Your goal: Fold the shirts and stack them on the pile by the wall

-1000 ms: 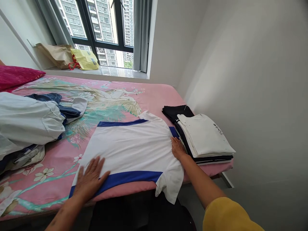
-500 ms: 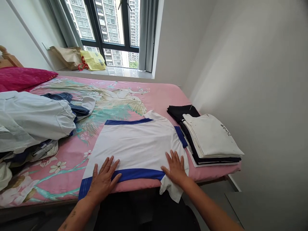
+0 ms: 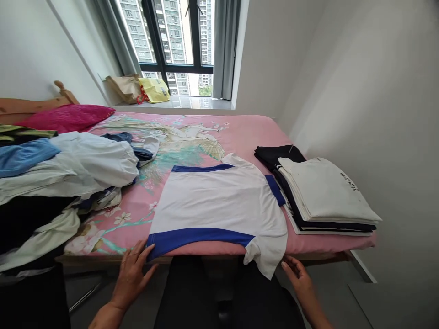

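Observation:
A white T-shirt with blue side bands (image 3: 219, 201) lies flat on the pink bedspread (image 3: 240, 135), one sleeve hanging over the bed's near edge. My left hand (image 3: 132, 274) sits at the shirt's near left corner, fingers stretched out and touching the blue band. My right hand (image 3: 297, 274) is just below the hanging sleeve, off the bed, fingers loosely extended and holding nothing.
A stack of folded clothes (image 3: 322, 192), white on top and dark below, lies at the bed's right edge. A heap of unfolded laundry (image 3: 68, 169) covers the left side. A red pillow (image 3: 68, 116) and bags on the windowsill (image 3: 144, 89) lie beyond.
Both hands have slid off the shirt toward me, down to the bed's near edge. The view has shifted back and left, showing more of the laundry heap.

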`<action>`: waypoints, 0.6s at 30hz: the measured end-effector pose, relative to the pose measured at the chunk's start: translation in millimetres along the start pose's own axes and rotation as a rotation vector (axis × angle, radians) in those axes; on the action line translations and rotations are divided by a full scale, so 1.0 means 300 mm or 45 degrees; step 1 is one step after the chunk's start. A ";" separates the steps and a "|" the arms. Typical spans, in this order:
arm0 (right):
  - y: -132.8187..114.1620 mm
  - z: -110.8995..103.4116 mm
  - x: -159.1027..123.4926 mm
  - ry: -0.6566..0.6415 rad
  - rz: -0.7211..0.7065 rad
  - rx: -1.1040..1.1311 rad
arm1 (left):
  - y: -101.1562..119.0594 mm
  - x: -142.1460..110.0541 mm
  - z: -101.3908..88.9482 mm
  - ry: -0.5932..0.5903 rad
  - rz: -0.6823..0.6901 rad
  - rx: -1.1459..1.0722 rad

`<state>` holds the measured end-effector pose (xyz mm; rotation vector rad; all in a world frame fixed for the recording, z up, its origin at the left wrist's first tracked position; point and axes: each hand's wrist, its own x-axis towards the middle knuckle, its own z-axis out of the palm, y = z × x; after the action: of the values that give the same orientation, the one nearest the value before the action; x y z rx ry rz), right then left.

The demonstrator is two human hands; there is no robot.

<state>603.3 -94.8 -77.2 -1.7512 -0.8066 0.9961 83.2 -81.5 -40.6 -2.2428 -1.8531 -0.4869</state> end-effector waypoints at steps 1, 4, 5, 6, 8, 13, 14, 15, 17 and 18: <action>-0.007 0.018 0.003 -0.041 0.031 0.043 | 0.009 0.000 0.002 0.016 -0.020 0.009; -0.032 0.060 0.009 -0.214 0.151 0.089 | 0.015 0.011 0.018 0.062 -0.063 0.016; -0.039 0.067 0.007 -0.271 0.183 0.074 | 0.010 0.014 0.023 0.072 -0.062 0.007; -0.045 0.069 0.002 -0.319 0.207 0.056 | 0.004 0.015 0.027 0.079 -0.052 -0.008; -0.056 0.064 -0.016 -0.384 0.244 0.037 | -0.013 0.015 0.030 0.085 -0.011 -0.053; -0.115 0.034 -0.071 -0.429 0.294 0.118 | -0.047 0.026 0.005 0.094 0.052 -0.216; -0.135 0.030 -0.077 -0.431 0.295 0.136 | -0.050 0.036 -0.005 0.094 0.046 -0.267; -0.159 0.028 -0.081 -0.441 0.294 0.149 | -0.052 0.048 -0.016 0.087 0.033 -0.326; -0.217 0.026 -0.079 -0.447 0.291 0.158 | -0.053 0.082 -0.038 0.066 -0.013 -0.446; -0.251 0.025 -0.071 -0.439 0.285 0.162 | -0.053 0.103 -0.049 0.057 -0.038 -0.500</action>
<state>580.0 -83.7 -2.9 -1.6060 -0.7495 1.4957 70.9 -55.2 -16.4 -2.4149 -1.9053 -0.9730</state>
